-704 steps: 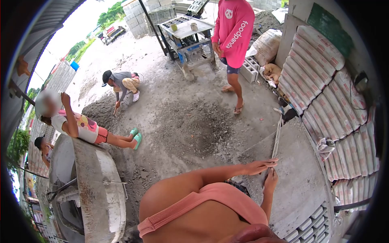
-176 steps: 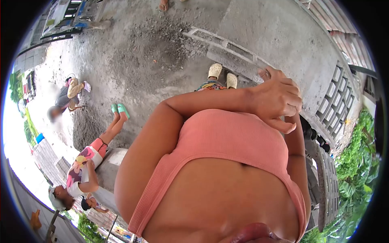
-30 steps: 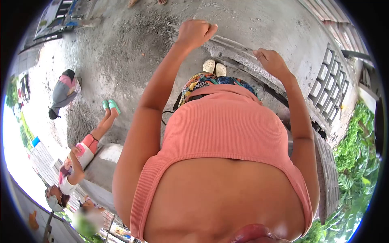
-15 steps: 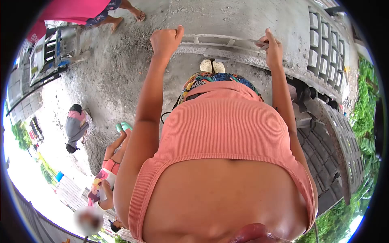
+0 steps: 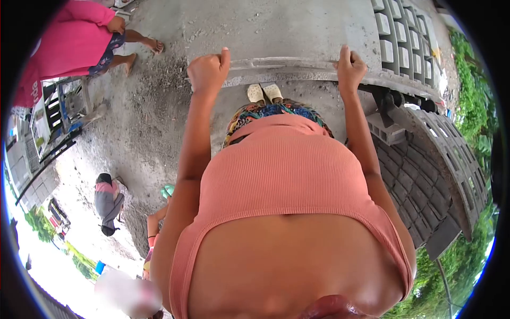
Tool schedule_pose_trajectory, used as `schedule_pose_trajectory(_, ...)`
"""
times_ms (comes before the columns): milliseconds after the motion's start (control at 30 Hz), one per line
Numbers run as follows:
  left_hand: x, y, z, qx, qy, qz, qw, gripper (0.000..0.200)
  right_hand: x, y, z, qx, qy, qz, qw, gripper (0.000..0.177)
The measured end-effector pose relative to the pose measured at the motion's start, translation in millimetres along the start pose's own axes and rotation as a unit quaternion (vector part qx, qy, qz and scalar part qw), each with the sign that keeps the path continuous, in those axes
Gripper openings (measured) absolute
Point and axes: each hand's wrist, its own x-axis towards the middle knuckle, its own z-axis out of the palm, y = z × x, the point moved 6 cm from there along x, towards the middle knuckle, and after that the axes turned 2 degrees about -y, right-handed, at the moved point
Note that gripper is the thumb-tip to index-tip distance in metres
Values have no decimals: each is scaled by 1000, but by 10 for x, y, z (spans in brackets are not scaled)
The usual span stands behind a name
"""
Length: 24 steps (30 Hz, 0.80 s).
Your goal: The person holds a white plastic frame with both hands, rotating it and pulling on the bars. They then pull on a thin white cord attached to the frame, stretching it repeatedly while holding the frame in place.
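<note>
In the head view, the grey worktop (image 5: 287, 26) stretches out in front of the person's body. A long pale bar (image 5: 287, 60) is at the worktop's near edge, between the two hands. Its long axis runs left to right, nearly parallel to that edge and crosswise to the forearms. The left hand (image 5: 208, 73) is toward the left of the near edge, with the bar reaching rightward from it. The right hand (image 5: 351, 69) is farther right along the same edge, with the bar reaching leftward from it. Neither hand is plainly nearer the bar's middle; one end points to each, and no distinct front end shows.

The left fingers are curled into a fist, thumb extended; the right fingers are curled too, thumb pointing away from the body. Both seem closed on the bar's ends, though the contact is too small to be certain.

Pale moulded blocks (image 5: 404, 45) are at the worktop's right end, and stacked grey blocks (image 5: 409, 170) are off its near right corner. Cream shoes (image 5: 256, 93) are just beside its near edge. A co-worker in a pink top (image 5: 69, 40) is beyond its left side
</note>
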Motion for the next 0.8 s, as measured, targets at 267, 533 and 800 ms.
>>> schedule_pose_trajectory(267,172,344,-597,28,80,36,996,57,55,-547,-269,105,67,-93,988,41)
schedule_pose_trajectory(533,-98,-171,221,-71,-94,-72,990,61,172,70,97,34,-110,-3,993,35)
schedule_pose_trajectory(800,-64,-158,296,-22,-170,-150,974,58,268,340,-19,259,-132,136,947,40)
